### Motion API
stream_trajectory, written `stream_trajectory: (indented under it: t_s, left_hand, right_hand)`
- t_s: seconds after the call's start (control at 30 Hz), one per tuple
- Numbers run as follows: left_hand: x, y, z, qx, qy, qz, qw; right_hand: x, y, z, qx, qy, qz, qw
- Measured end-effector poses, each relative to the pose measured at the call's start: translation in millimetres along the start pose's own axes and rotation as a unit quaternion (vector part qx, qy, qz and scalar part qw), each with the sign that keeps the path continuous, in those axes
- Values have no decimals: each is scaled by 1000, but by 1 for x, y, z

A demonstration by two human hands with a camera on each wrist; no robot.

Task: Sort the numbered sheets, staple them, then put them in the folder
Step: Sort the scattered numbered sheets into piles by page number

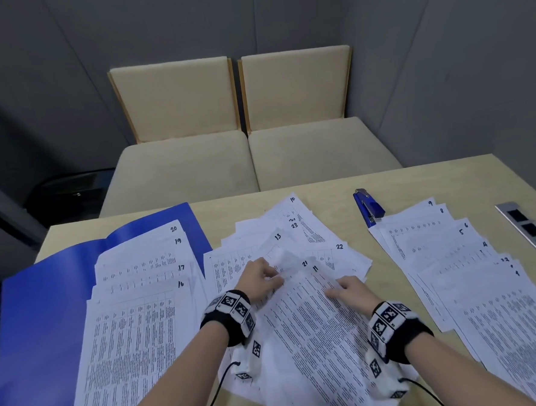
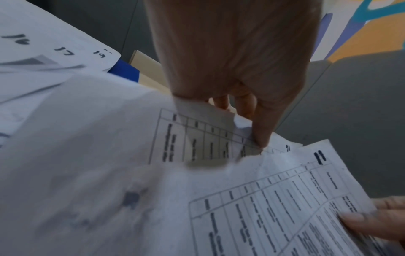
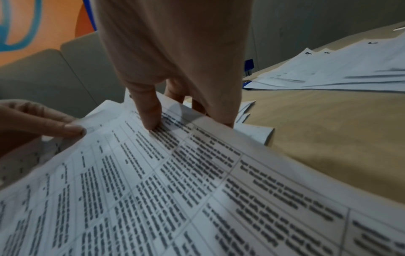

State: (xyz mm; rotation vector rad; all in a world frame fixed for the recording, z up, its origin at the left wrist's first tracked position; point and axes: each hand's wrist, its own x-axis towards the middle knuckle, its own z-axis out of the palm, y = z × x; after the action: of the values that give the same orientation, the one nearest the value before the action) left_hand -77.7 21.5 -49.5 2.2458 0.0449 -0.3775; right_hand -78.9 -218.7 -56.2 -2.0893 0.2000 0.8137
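Right hand pinches sheet 11 near its top edge, thumb on the print, fingers beneath. Left hand pinches a curled sheet just beside it, over the loose middle pile. Sheets 16 to 20 lie fanned on the open blue folder at left. Sheets 1 to 9 lie fanned at right, their far corner touching the blue stapler on the table.

Both arms reach forward, side by side. The left hand has its fingers curled and pinching. The right hand pinches too, thumb on top, fingers underneath.
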Motion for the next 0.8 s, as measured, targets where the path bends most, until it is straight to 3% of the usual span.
stream_trajectory:
  t_s: [0.2, 0.33, 0.5, 0.67, 0.8]
  left_hand:
    - [7, -11, -9, 4, 85, -60, 995]
    - [14, -17, -24, 86, 30, -56, 994]
    - [54, -14, -39, 200, 119, -47, 971]
    - [95, -13, -41, 216, 97, -118, 964]
    - [106, -20, -43, 258, 109, -113, 953]
  right_hand:
    - [-3, -9, -5, -37, 26, -12, 999]
    - [2, -6, -26, -72, 59, -1, 996]
    - [6, -4, -38, -71, 68, 18, 995]
    - [15, -3, -18, -9, 63, 19, 998]
    - [24, -1, -11, -16, 66, 23, 997]
